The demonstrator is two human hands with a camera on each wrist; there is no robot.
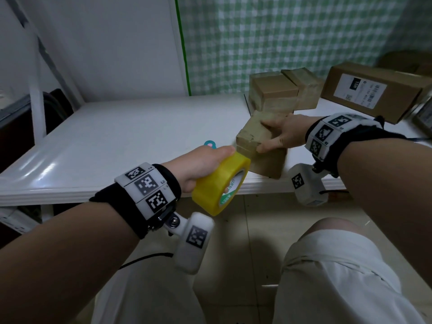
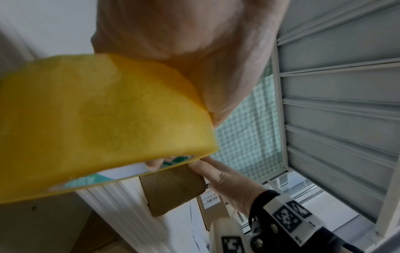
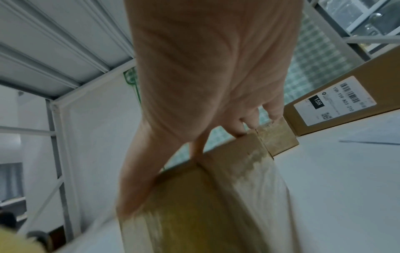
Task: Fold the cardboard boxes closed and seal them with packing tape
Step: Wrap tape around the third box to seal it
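Step in hand, by judgement: wrapping tape round the box (image 1: pixel 259 139) at the table (image 1: pixel 117 136) front edge.

**State**
- Box: closed, tilted on one corner, near front edge of table, partly overhanging it. Tape bands show on top and sides.
- R hand (image 1: pixel 284 134): fingers curled over the top, thumb on the near face; grips box firmly. Wrist view shows fingertips (image 3: pixel 238 130) on the top edge.
- L hand (image 1: pixel 201 164): holds the tape roll (image 1: pixel 222 183), fingers thru the core per wrist view, thumb on outer wrap. Roll sits just beside the box's near-left corner. Whether a strip runs from roll to box: cannot tell, too blurred.

**Procedure (advice)**
1. Keep R hand as clamp; press flaps flat so seam does not gape.
2. Keep the roll close to the box, w/ strip taut, axis parallel to the face being covered. Slack gives wrinkles.
3. Turn box w/ R hand, not the roll round the box; less tangle.
4. Centre strip on seam, overlap onto side faces.
5. Rub down w/ thumb before cutting.

**Risks**
- Box may slip off the edge if the grip eases.
- Strip may fold onto itself.

Other boxes (image 1: pixel 280 92) stand well apart at the back.
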